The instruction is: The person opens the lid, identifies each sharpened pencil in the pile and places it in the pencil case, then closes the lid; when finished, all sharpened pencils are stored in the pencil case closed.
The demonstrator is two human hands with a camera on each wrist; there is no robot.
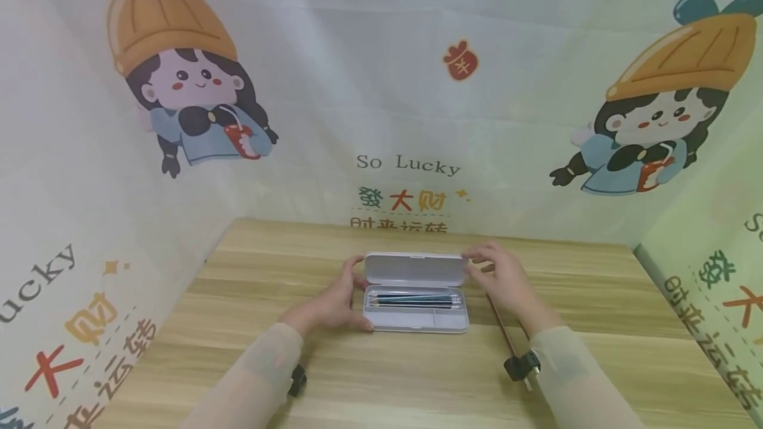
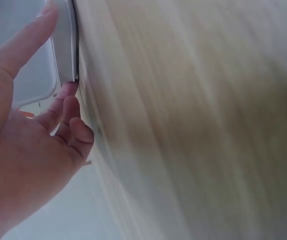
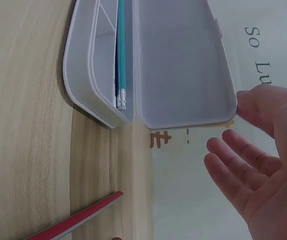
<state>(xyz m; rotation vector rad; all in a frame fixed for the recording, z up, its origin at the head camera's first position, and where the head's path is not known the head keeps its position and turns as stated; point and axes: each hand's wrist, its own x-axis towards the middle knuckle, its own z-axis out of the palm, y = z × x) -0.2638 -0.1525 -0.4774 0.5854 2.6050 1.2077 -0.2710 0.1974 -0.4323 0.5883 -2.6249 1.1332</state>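
A white pencil case (image 1: pixel 416 322) lies on the table with its lid (image 1: pixel 415 269) standing up at the back. Several dark and teal pencils (image 1: pixel 417 299) lie side by side in its rear compartment. At the case's left end, my left hand (image 1: pixel 334 302) grips across it, thumb (image 2: pixel 31 42) at the front corner and fingers toward the back. My right hand (image 1: pixel 499 277) is at the lid's upper right corner. In the right wrist view one fingertip touches the lid (image 3: pixel 183 65) edge, while the other fingers (image 3: pixel 236 165) extend loosely apart from it.
Right of the case lies a thin reddish stick (image 1: pixel 499 323), seen as a red and grey strip (image 3: pixel 78 217) in the right wrist view. Behind the wooden table (image 1: pixel 381 376) hangs a pale printed cloth (image 1: pixel 334 85). Each wrist bears a black mount (image 1: pixel 520 366).
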